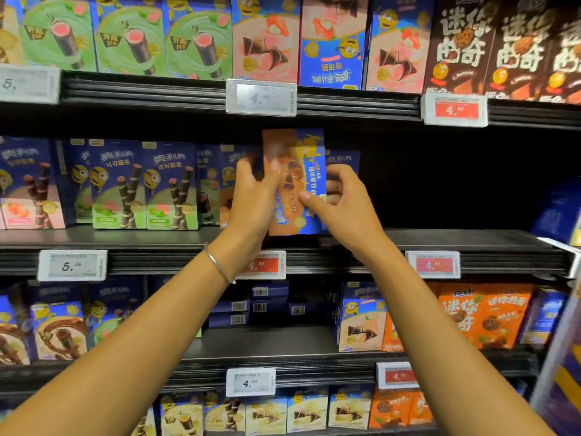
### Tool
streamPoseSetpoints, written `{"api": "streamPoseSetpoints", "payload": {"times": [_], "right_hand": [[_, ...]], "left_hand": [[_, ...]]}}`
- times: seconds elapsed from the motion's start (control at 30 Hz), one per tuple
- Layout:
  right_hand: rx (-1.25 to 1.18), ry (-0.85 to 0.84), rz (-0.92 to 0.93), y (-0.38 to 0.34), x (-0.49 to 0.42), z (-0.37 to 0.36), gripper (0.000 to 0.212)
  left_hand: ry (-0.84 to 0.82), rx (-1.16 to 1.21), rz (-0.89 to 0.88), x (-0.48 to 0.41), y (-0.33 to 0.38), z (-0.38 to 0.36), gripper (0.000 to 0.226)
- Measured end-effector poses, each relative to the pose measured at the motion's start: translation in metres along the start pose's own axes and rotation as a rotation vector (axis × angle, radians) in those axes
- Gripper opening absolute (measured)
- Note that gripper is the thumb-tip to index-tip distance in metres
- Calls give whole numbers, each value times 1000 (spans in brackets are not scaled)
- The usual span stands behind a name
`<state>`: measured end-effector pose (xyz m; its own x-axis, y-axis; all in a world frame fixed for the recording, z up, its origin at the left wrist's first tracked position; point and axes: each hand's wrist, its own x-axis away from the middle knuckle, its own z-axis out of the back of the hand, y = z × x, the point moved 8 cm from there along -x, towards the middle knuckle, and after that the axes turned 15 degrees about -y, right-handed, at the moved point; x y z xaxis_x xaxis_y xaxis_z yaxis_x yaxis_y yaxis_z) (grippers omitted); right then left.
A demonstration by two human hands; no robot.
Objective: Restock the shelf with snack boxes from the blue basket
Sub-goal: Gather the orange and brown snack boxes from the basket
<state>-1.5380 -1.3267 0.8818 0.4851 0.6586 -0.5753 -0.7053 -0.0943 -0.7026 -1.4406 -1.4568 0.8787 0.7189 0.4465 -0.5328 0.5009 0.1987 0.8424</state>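
Bright store light, deep shadow over the black metal shelf (pixel 440 239), bowed edges, and the orange-and-blue cardboard box (pixel 290 220) motion-blurred.

Upright blue snack boxes (pixel 144 184) are lined up on the black shelf (pixel 440 243) to the left of the left hand (pixel 251 199); another blue box (pixel 344 157) is stood just behind the right hand (pixel 342 206).

"奥利奥" and "可可脆卷" are printed on the blue boxes (pixel 118 184). "迷你曲奇" is written big on the brown boxes (pixel 459 48) — and on the orange boxes (pixel 484 316) too. "4.90" is shown on the white tag (pixel 261 97), the red tag (pixel 454 110) and the low tag (pixel 250 382). The print on the held box (pixel 295 184) is too blurred to be read.
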Motion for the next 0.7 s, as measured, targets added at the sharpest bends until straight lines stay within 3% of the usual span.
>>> {"api": "streamPoseSetpoints", "payload": {"times": [0.07, 0.1, 0.17, 0.23, 0.33, 0.47, 0.7], "right_hand": [[-50, 53, -35, 16, 3, 27, 48], [-57, 94, -50, 24, 6, 42, 46], [-53, 179, -78, 40, 9, 70, 43], [-35, 230, -127, 54, 9, 89, 43], [60, 206, -236, 75, 5, 91, 51], [108, 166, -292, 90, -5, 82, 56], [46, 56, -350, 99, -28, 68, 29]], "left_hand": [[-46, -118, 2, -5, 2, 0, 22], [-27, -299, -48, -6, 10, 5, 37], [89, -688, -146, -6, 25, 20, 66], [224, -906, -95, -4, 27, 34, 80], [264, -949, 124, -5, 8, 44, 105], [248, -950, 208, -4, -8, 48, 122], [245, -947, 336, -14, -19, 53, 113]]}}
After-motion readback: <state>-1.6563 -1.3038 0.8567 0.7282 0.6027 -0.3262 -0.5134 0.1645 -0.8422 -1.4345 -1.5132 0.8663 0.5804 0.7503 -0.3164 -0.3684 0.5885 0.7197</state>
